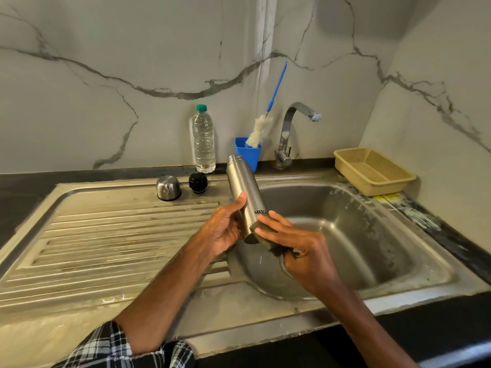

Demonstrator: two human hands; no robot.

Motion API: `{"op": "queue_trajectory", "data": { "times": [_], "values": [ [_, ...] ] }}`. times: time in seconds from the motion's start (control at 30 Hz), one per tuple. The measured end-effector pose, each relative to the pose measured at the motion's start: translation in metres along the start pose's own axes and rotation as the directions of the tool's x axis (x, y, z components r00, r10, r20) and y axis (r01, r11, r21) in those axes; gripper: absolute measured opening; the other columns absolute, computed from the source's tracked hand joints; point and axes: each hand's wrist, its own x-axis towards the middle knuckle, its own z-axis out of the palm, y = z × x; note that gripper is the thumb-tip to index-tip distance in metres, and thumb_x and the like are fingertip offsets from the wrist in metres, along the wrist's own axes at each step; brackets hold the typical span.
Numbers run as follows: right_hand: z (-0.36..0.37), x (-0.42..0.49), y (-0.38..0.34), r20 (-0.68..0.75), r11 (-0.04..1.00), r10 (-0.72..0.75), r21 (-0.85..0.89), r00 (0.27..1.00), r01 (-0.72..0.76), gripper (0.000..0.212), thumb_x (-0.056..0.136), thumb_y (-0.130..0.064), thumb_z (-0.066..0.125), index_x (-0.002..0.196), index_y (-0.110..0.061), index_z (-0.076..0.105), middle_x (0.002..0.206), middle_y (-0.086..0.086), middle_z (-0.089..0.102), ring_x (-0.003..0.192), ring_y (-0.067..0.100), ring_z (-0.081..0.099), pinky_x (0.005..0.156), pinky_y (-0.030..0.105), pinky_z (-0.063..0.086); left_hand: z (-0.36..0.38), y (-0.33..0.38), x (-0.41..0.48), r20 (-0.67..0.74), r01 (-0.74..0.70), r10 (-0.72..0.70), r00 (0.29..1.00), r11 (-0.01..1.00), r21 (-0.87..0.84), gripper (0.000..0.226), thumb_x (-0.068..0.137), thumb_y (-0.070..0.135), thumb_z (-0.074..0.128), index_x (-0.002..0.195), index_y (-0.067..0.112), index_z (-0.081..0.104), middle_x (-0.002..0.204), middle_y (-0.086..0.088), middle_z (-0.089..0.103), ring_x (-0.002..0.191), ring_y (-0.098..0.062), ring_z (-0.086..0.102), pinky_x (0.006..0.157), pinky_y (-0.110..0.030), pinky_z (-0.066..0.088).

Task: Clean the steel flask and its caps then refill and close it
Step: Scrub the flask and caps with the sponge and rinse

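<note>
Two grips over marble-backed steel sink: left grip round flask, right grip round sponge.

The ribbed drainboard lies bare to the left of the left hand, open to a reach from the front; along its back edge the steel cap and black cap stand near each other, not touching; the water bottle rises just behind the black cap; the tilted flask, gripped by the left hand while the right hand holds a scrub pad to its base, bars the way to the blue cup and brush; the tap overhangs the basin, whose right half is open; the beige basket takes the bench corner.
</note>
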Motion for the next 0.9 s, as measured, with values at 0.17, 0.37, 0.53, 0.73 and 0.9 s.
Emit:
{"op": "queue_trajectory", "data": {
  "times": [0.17, 0.37, 0.53, 0.73, 0.9],
  "values": [
    [-0.003, 0.009, 0.008, -0.137, 0.985, 0.171, -0.005, 0.976, -0.173, 0.077, 0.073, 0.026, 0.058, 0.134, -0.021, 0.062, 0.140, -0.008, 0.058, 0.130, 0.004, 0.055, 0.104, 0.037, 0.051, 0.004, -0.005, 0.002, 0.042, 0.000, 0.001, 0.999, 1.000, -0.003, 0.090, 0.067, 0.032, 0.092, 0.141, 0.004, 0.050, 0.132, -0.022, 0.065, 0.122, -0.036, 0.064, 0.091, -0.048, 0.059],
    [0.005, -0.004, 0.004, -0.015, 0.998, -0.025, 0.049, 1.000, 0.025, 0.068, 0.069, 0.031, 0.060, 0.122, -0.010, 0.072, 0.136, 0.004, 0.063, 0.136, 0.022, 0.053, 0.109, 0.045, 0.048, -0.003, -0.004, 0.004, 0.011, 0.007, -0.007, 1.000, 1.000, -0.007, 0.062, 0.088, 0.030, 0.073, 0.139, 0.003, 0.052, 0.127, -0.021, 0.068, 0.118, -0.036, 0.066, 0.100, -0.050, 0.054],
    [0.002, 0.004, 0.006, -0.139, 0.999, 0.019, -0.023, 0.990, -0.023, 0.064, 0.074, 0.027, 0.067, 0.126, -0.009, 0.068, 0.138, 0.005, 0.062, 0.133, 0.019, 0.055, 0.103, 0.046, 0.052, 0.000, -0.008, 0.005, -0.021, -0.018, 0.017, 1.000, 0.999, -0.028, 0.068, 0.085, 0.034, 0.075, 0.140, 0.005, 0.049, 0.128, -0.022, 0.067, 0.119, -0.037, 0.065, 0.103, -0.057, 0.051],
    [-0.002, 0.001, 0.009, -0.156, 0.999, 0.029, 0.029, 0.987, -0.024, 0.061, 0.078, 0.025, 0.061, 0.128, -0.009, 0.067, 0.136, 0.006, 0.064, 0.128, 0.019, 0.060, 0.102, 0.045, 0.054, 0.004, -0.009, 0.002, -0.019, -0.017, 0.016, 1.000, 0.999, -0.047, 0.067, 0.085, 0.034, 0.075, 0.139, 0.006, 0.049, 0.126, -0.022, 0.068, 0.118, -0.037, 0.066, 0.100, -0.055, 0.053],
    [-0.001, -0.002, 0.000, -0.077, 0.998, 0.063, -0.015, 0.995, -0.065, 0.070, 0.080, 0.023, 0.058, 0.140, -0.013, 0.057, 0.147, -0.001, 0.054, 0.137, 0.015, 0.050, 0.110, 0.040, 0.047, 0.007, -0.007, -0.002, -0.032, -0.028, 0.026, 0.999, 0.999, -0.046, 0.056, 0.091, 0.032, 0.071, 0.136, 0.006, 0.051, 0.124, -0.021, 0.069, 0.116, -0.035, 0.068, 0.086, -0.046, 0.062]
  ]
}}
